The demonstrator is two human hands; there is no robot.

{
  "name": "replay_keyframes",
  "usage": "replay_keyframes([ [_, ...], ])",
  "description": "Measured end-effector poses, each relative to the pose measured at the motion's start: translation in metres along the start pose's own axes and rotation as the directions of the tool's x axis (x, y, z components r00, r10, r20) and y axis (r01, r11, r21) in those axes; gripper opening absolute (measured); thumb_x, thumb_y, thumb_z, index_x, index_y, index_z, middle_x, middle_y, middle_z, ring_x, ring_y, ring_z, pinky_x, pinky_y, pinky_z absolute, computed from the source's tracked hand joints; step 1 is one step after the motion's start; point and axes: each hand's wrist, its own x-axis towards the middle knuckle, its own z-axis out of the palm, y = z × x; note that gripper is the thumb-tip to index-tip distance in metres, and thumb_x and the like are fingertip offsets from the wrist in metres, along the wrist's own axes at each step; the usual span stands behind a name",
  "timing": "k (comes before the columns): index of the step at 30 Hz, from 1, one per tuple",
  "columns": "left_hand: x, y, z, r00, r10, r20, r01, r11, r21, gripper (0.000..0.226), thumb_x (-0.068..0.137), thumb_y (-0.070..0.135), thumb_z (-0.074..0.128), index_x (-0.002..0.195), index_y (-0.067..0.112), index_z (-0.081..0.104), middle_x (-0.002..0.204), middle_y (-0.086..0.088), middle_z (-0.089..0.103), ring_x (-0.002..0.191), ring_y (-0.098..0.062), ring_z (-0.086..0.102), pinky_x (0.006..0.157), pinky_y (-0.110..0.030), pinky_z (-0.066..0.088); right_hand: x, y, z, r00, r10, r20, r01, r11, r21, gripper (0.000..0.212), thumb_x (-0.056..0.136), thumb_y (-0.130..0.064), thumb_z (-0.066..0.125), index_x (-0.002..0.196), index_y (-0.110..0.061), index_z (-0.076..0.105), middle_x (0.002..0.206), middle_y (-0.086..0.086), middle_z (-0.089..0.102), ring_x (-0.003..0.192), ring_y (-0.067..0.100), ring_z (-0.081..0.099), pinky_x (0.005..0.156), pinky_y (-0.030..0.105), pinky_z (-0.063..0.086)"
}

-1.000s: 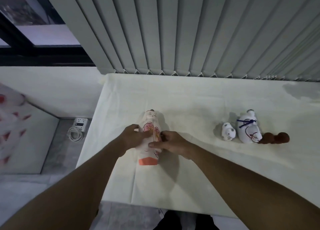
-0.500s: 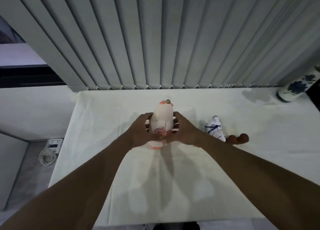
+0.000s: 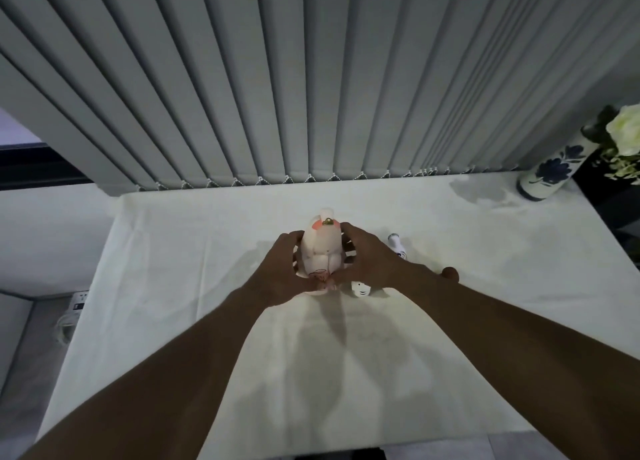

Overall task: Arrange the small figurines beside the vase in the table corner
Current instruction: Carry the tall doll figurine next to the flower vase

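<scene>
A tall white doll figurine (image 3: 320,248) with pink cheeks is held above the table between both hands. My left hand (image 3: 282,272) wraps its left side and my right hand (image 3: 367,263) its right side. A small white animal figurine (image 3: 361,288) peeks out below my right wrist. Behind my right hand shows part of a white figurine with a blue cord (image 3: 396,246), mostly hidden. A brown rounded piece (image 3: 450,273) shows past my right forearm. The white vase with blue flowers (image 3: 550,170) stands in the far right table corner.
The table (image 3: 207,251) wears a white cloth. Grey vertical blinds (image 3: 311,95) hang along its far edge. White flowers (image 3: 625,133) rise from the vase. A power strip and coiled cable (image 3: 74,307) lie on the floor at left.
The doll figurine was lifted off the table and now sits upright between both hands. My view swung right, bringing the vase and its flowers into sight.
</scene>
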Motion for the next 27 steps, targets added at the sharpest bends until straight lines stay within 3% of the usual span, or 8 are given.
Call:
replay_keyframes([
  [5,-0.002,0.002,0.004,1.0,0.003,-0.027,-0.001,0.998,0.057,0.079,0.043,0.036,0.094,0.108,0.042,0.051,0.122,-0.002,0.055,0.109,-0.023,0.064,0.088,-0.045,0.06,-0.002,0.007,-0.001,0.998,-0.044,0.038,0.045,0.999,-0.028,0.078,0.071,0.004,0.092,0.122,-0.038,0.049,0.119,-0.009,0.064,0.106,0.015,0.07,0.088,0.03,0.063],
  [10,-0.006,0.014,0.006,0.998,0.04,0.044,-0.041,0.998,0.045,0.067,0.06,-0.002,0.092,0.106,0.039,0.066,0.106,0.003,0.076,0.098,-0.016,0.073,0.08,-0.04,0.064,-0.006,0.004,-0.004,0.995,-0.064,0.077,0.073,0.991,-0.114,0.084,0.075,-0.01,0.094,0.144,-0.024,0.047,0.138,0.001,0.061,0.123,0.022,0.062,0.101,0.034,0.055],
  [13,-0.006,0.018,0.003,0.999,0.036,-0.013,-0.035,0.993,0.109,0.08,0.047,0.019,0.099,0.117,0.021,0.059,0.11,-0.002,0.073,0.1,-0.024,0.072,0.081,-0.05,0.062,-0.005,0.008,-0.012,0.996,-0.049,0.073,0.059,0.988,-0.142,0.12,0.065,-0.029,0.101,0.161,-0.028,0.028,0.151,0.0,0.05,0.136,0.019,0.052,0.114,0.045,0.048],
  [16,-0.007,0.016,-0.001,0.999,0.031,-0.042,-0.022,0.981,0.191,0.086,0.041,0.035,0.1,0.114,0.025,0.056,0.11,0.002,0.071,0.102,-0.024,0.07,0.085,-0.051,0.06,-0.004,0.008,-0.022,0.993,-0.055,0.1,0.068,0.989,-0.131,0.129,0.063,-0.033,0.102,0.164,-0.03,0.022,0.157,0.001,0.045,0.14,0.018,0.048,0.117,0.047,0.045],
  [18,-0.009,0.018,0.0,0.999,0.028,-0.045,-0.019,0.981,0.195,0.088,0.041,0.035,0.099,0.117,0.027,0.054,0.112,0.002,0.07,0.103,-0.024,0.069,0.085,-0.05,0.06,-0.004,0.005,-0.025,0.99,-0.073,0.122,0.087,0.99,-0.11,0.121,0.066,-0.028,0.101,0.162,-0.032,0.027,0.156,-0.001,0.047,0.139,0.017,0.049,0.116,0.046,0.047],
  [22,-0.009,0.015,0.009,0.999,-0.046,0.011,0.046,0.999,0.026,0.09,0.054,0.006,0.093,0.13,0.027,0.051,0.119,0.002,0.07,0.109,-0.021,0.07,0.085,-0.045,0.062,0.0,0.003,-0.019,0.98,-0.109,0.165,0.12,0.991,-0.06,0.083,0.072,-0.032,0.094,0.142,-0.042,0.051,0.133,-0.016,0.068,0.122,0.008,0.065,0.106,0.043,0.056],
  [24,-0.007,0.013,0.011,0.998,-0.067,-0.002,0.067,0.998,0.02,0.089,0.054,0.006,0.093,0.131,0.025,0.051,0.118,0.004,0.071,0.108,-0.02,0.07,0.083,-0.044,0.063,0.004,0.004,-0.016,0.982,-0.118,0.148,0.124,0.992,-0.027,0.081,0.071,-0.038,0.095,0.141,-0.038,0.054,0.13,-0.015,0.07,0.119,0.009,0.068,0.105,0.044,0.057],
  [27,0.002,0.014,0.001,0.997,-0.073,0.012,0.072,0.995,0.063,0.09,0.051,0.018,0.096,0.129,0.028,0.053,0.118,0.008,0.072,0.106,-0.014,0.071,0.085,-0.046,0.062,0.011,0.002,-0.017,0.984,-0.131,0.12,0.129,0.991,0.024,0.08,0.073,-0.028,0.097,0.142,-0.032,0.057,0.13,-0.011,0.072,0.117,0.011,0.07,0.103,0.042,0.059],
])
